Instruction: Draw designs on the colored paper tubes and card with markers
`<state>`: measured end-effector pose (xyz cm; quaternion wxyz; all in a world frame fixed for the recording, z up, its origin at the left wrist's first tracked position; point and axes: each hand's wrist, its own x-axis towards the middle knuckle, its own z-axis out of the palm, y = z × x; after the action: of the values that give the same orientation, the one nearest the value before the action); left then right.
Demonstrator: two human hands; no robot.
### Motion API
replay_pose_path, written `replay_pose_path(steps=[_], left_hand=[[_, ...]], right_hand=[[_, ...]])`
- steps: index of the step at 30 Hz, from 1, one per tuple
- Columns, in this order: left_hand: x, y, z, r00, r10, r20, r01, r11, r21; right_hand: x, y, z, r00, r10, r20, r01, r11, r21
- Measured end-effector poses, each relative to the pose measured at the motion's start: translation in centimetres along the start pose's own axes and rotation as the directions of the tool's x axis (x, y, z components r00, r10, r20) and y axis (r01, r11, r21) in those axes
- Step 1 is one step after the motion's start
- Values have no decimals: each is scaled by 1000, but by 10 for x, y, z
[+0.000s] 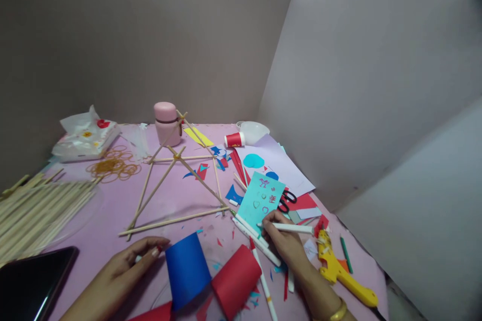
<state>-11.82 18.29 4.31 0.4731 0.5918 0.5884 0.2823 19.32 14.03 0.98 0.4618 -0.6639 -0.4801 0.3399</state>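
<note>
My right hand point(284, 241) is closed around a white pen point(289, 228), its tip at the lower edge of a turquoise card point(259, 198) with small drawn hearts and figures. Several more white pens point(256, 241) lie just left of that hand. My left hand point(130, 263) rests on the pink table with fingers curled, fingertips touching the edge of a curved blue paper roll point(186, 268). A red paper roll point(235, 281) lies beside the blue one. A frame of tied wooden sticks point(176, 183) stands beyond both hands.
A yellow glue gun point(339, 271) and a green pencil point(346, 255) lie right of my right hand. Black-handled scissors point(288, 199), coloured paper sheets point(276, 163), a red cup point(235, 139), a pink bottle point(166, 123), rubber bands point(113, 165), a tissue pack point(86, 138), loose sticks point(37, 210) and a dark tablet point(30, 283) surround them.
</note>
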Motion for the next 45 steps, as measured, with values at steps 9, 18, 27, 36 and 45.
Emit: replay_pose_path(steps=[9, 18, 27, 36, 45], left_hand=[[0, 4, 1, 999, -10, -31, 10, 1000, -25], [6, -9, 0, 1000, -20, 19, 20, 1000, -8], [8, -29, -1, 998, 47, 38, -46, 999, -14], [18, -45, -5, 991, -8, 137, 10, 1000, -14], [20, -64, -6, 992, 2, 123, 7, 997, -71]], right_hand=[[-5, -4, 5, 998, -58, 10, 59, 996, -65], [0, -5, 3, 999, -41, 32, 43, 997, -64], [-2, -5, 4, 1000, -20, -13, 20, 999, -49], [-2, -5, 1, 999, -11, -47, 8, 999, -52], [7, 1, -9, 992, -25, -128, 23, 999, -22]])
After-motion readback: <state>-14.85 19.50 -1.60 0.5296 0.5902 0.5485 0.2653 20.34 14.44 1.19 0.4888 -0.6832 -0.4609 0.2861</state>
